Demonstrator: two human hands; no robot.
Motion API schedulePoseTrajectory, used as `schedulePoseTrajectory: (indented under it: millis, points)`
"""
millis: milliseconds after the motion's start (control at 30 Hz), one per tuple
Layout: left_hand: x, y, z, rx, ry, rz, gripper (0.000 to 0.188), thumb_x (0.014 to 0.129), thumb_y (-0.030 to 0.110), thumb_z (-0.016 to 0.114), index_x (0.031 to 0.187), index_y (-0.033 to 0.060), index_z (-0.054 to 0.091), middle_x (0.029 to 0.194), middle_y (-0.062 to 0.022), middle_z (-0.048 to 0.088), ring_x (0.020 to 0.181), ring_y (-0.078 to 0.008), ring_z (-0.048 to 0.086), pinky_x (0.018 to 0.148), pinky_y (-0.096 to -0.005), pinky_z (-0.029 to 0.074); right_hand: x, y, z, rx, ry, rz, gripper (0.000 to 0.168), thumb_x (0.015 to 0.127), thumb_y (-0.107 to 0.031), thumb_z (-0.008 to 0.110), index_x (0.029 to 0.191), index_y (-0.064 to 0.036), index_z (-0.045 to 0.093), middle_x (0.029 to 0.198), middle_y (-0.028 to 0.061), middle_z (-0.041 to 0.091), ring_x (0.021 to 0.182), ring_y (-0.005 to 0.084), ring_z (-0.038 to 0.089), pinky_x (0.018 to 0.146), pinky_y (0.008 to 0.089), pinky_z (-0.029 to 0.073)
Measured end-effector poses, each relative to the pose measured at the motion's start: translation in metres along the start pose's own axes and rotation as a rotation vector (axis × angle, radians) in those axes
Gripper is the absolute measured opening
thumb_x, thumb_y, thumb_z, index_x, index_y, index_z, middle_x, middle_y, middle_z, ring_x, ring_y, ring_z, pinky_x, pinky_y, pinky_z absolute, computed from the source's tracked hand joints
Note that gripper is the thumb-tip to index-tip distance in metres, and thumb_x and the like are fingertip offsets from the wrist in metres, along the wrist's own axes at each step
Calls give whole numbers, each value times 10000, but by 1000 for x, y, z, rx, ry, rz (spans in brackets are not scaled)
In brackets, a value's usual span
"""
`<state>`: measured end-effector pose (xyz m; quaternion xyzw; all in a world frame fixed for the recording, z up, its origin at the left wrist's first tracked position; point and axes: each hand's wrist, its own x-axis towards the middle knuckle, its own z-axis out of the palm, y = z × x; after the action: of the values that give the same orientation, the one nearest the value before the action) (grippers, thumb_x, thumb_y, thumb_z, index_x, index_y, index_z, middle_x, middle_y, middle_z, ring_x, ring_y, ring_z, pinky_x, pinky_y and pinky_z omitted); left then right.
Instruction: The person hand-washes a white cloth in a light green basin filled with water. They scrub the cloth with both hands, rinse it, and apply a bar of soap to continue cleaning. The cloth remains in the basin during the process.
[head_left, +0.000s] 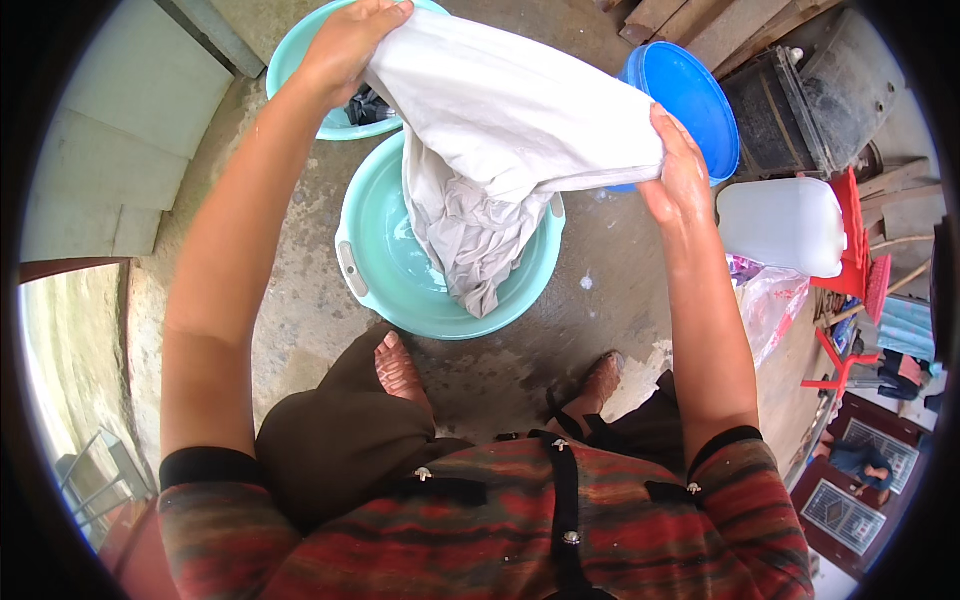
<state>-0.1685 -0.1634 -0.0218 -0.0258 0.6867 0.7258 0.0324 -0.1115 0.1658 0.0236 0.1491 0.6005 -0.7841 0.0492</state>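
A wet white cloth is stretched between my two hands in the head view. My left hand grips its upper left corner, above a second basin. At the other end, my right hand pinches the cloth's edge near a blue bucket. The cloth's crumpled lower part hangs into a turquoise plastic basin, which has grey handle inserts and a wet, shiny inside. Whether that bunched end rests on the basin's bottom is hard to tell.
Dark fabric lies in another turquoise basin. On the right stand the blue bucket, a translucent white jerrycan and a plastic bag. Wooden boards lie behind. Another person is in the far right background. The concrete floor is damp.
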Motion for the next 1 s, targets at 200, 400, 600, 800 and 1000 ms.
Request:
schedulePoseTrajectory:
  millis: [200,400,600,800,1000]
  points:
    - [4,6,8,-158,-97,-79,338,876,350,604,1040,57,578,960,-52,623,899,-142,595,824,-296,480,11,-2,-6,119,24,122,319,923,-200,524,1154,19,514,1135,161,579,1050,273,563,926,413,445]
    - [-16,-22,18,-382,-176,-199,379,867,250,626,1164,32,533,1038,-57,582,980,-174,570,912,-357,446,0,11,-14,146,-119,152,317,915,-167,528,1194,-20,497,1183,127,565,1105,258,539,964,433,421]
    - [-20,-7,11,-312,-257,-54,381,890,192,590,1228,33,515,1067,-91,599,984,-188,586,916,-332,459,-4,11,-20,185,-198,69,318,895,-85,534,1207,-39,497,1175,115,571,1106,238,541,972,415,431]
    - [-19,5,10,-61,-139,-205,254,849,179,646,1050,24,631,974,-48,649,889,-140,607,810,-274,492,3,11,-22,-19,-67,109,299,887,-53,538,1173,32,527,1134,150,593,1032,249,585,913,363,476]
    - [-30,11,5,-114,-31,45,303,835,208,670,1086,45,619,959,-45,640,862,-128,603,770,-270,486,-4,1,-30,28,-118,-74,275,900,-40,503,1157,52,540,1088,141,610,1003,235,595,893,336,474]
